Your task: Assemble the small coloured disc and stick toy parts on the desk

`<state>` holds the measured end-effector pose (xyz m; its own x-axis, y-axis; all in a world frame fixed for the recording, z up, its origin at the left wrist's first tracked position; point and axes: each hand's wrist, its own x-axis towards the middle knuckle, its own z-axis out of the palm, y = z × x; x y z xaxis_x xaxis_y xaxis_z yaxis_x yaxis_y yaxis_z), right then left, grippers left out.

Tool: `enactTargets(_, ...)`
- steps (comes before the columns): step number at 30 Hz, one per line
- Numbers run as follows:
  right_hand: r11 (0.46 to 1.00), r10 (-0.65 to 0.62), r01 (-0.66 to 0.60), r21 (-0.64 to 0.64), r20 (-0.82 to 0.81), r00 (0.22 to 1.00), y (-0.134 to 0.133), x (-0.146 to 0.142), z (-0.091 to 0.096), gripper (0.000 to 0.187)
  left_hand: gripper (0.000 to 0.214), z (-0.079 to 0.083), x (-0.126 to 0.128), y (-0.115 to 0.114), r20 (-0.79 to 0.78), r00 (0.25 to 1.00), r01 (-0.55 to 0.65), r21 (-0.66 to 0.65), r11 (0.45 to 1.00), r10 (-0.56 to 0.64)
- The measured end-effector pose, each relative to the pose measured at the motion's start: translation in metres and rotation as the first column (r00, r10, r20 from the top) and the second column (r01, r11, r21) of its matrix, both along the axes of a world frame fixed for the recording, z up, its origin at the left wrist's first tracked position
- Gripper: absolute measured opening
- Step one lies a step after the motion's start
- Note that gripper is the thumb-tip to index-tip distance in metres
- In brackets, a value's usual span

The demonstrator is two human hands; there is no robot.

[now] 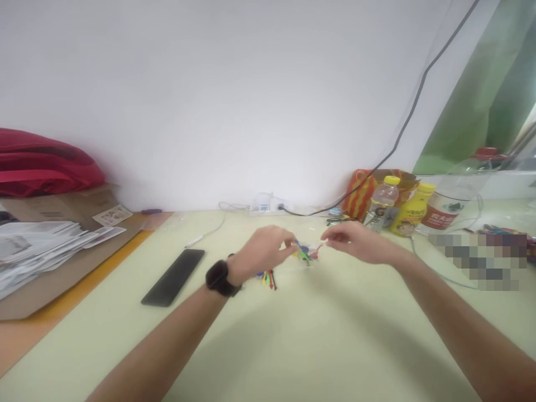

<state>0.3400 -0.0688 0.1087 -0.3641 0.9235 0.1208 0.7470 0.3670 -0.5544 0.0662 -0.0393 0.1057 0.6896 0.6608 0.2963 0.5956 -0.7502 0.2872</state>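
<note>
A small cluster of thin blue, green, red and yellow pieces [307,254] lies on the table between my two hands; blur hides their exact kind. My left hand [270,251], with a black watch on its wrist, pinches at the cluster's left side, by the end of a thin blue piece. From the right, my right hand [349,239] has thumb and forefinger closed at the tip of a thin red piece. Below my left hand, more small coloured pieces [268,279] in yellow, green, red and black lie on the table, partly covered by that hand.
A black phone [173,277] lies left of my left arm, near a white cable [205,234]. Papers [42,251] and a red bag [46,164] are far left. Behind my right hand stand a clear bottle [381,204], a yellow bottle [412,212] and a large jug [444,212].
</note>
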Motion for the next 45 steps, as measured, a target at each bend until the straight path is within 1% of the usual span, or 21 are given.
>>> enactTargets(3,0.997,0.061,-0.058,-0.051,0.055,0.997,0.023,0.002,0.016,0.024,0.031,0.015,-0.001,0.024,-0.053,0.996,0.065,-0.187,0.98,-0.076)
enactTargets(5,0.991,0.095,-0.088,-0.099,0.07,0.993,0.036,0.0,0.022,0.022,0.026,0.018,-0.001,0.037,-0.021,0.993,0.107,-0.252,0.962,-0.115)
enactTargets(8,0.979,0.111,-0.097,-0.177,0.074,0.991,0.048,-0.004,0.029,0.025,0.023,0.018,-0.002,0.052,-0.002,0.996,0.081,-0.327,0.941,-0.086)
enactTargets(10,0.973,0.11,-0.092,-0.211,0.074,0.991,0.05,-0.004,0.034,0.028,0.021,0.02,-0.003,0.06,-0.005,0.997,0.068,-0.386,0.92,-0.076)
enactTargets(12,0.969,0.122,-0.103,-0.225,0.07,0.99,0.05,-0.002,0.04,0.028,0.022,0.022,-0.004,0.066,0.01,0.998,0.063,-0.41,0.91,-0.065)
enactTargets(15,0.974,0.121,-0.108,-0.201,0.053,0.991,0.047,-0.001,0.048,0.028,0.024,0.024,-0.006,0.07,0.028,0.999,0.046,-0.401,0.915,-0.038)
enactTargets(17,0.982,0.098,-0.087,-0.167,0.063,0.993,0.047,-0.002,0.049,0.029,0.025,0.024,-0.007,0.071,0.039,0.998,0.057,-0.396,0.917,-0.046)
enactTargets(20,0.989,0.08,-0.061,-0.136,0.135,0.988,0.051,-0.01,0.045,0.036,0.025,0.021,-0.008,0.071,0.078,0.993,0.111,-0.394,0.913,-0.087)
enactTargets(23,0.993,0.08,-0.063,-0.097,0.18,0.98,0.057,-0.019,0.038,0.032,0.025,0.019,-0.008,0.071,0.119,0.986,0.152,-0.372,0.916,-0.115)
enactTargets(26,0.994,0.109,-0.103,-0.047,0.168,0.98,0.061,-0.024,0.034,0.026,0.024,0.02,-0.008,0.07,0.123,0.984,0.163,-0.357,0.92,-0.126)
enactTargets(29,0.983,0.181,-0.177,-0.043,0.153,0.971,0.062,-0.024,0.035,0.02,0.025,0.021,-0.01,0.07,0.121,0.986,0.152,-0.349,0.925,-0.117)
enactTargets(30,0.982,0.188,-0.185,-0.033,0.143,0.972,0.062,-0.023,0.036,0.02,0.025,0.022,-0.01,0.07,0.129,0.985,0.15,-0.341,0.928,-0.112)
enactTargets(34,0.987,0.143,-0.15,0.05,0.114,0.983,0.063,-0.023,0.033,0.023,0.03,0.024,-0.012,0.068,0.183,0.977,0.167,-0.325,0.931,-0.112)
enactTargets(37,0.986,0.156,-0.162,0.037,0.127,0.98,0.067,-0.027,0.029,0.021,0.035,0.024,-0.013,0.069,0.21,0.97,0.186,-0.333,0.925,-0.119)
enactTargets(39,0.984,0.175,-0.178,0.018,0.119,0.977,0.069,-0.03,0.027,0.016,0.035,0.023,-0.014,0.07,0.196,0.973,0.184,-0.333,0.925,-0.123)
enactTargets(42,0.983,0.173,-0.177,0.052,0.075,0.982,0.07,-0.029,0.029,0.015,0.036,0.024,-0.018,0.072,0.164,0.981,0.149,-0.312,0.938,-0.102)
enactTargets(45,0.983,0.16,-0.163,0.086,0.034,0.986,0.066,-0.024,0.034,0.016,0.044,0.028,-0.022,0.07,0.159,0.986,0.103,-0.292,0.951,-0.058)
